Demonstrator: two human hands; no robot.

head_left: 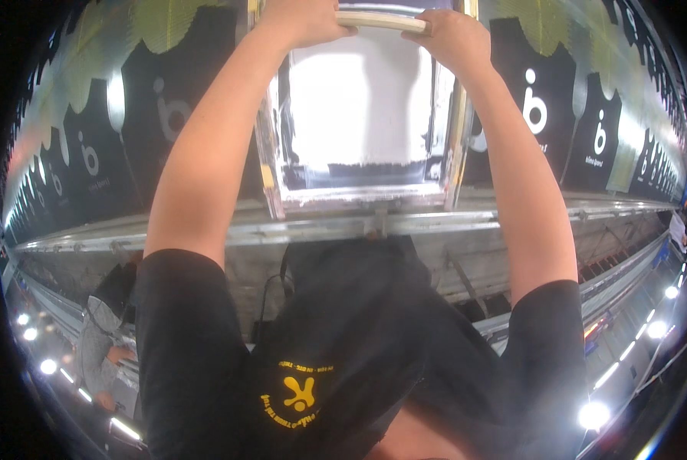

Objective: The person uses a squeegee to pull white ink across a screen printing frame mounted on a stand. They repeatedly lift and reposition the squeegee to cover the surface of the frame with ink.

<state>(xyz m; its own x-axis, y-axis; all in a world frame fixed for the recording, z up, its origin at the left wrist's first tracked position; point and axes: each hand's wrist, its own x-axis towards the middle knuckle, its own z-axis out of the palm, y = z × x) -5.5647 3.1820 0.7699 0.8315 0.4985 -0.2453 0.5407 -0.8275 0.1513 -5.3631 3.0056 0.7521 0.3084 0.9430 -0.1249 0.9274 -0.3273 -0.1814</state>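
Note:
My left hand and my right hand both grip a pale wooden squeegee handle at the far end of a printing screen frame. White ink covers most of the mesh inside the frame. Both arms reach straight out over the screen from my black T-shirt. The squeegee's blade is hidden behind the handle and my fingers.
Black garments with white printed marks lie in a row on the long table, to the left and to the right of the screen. A metal rail runs along the table's near edge. Another person crouches at lower left.

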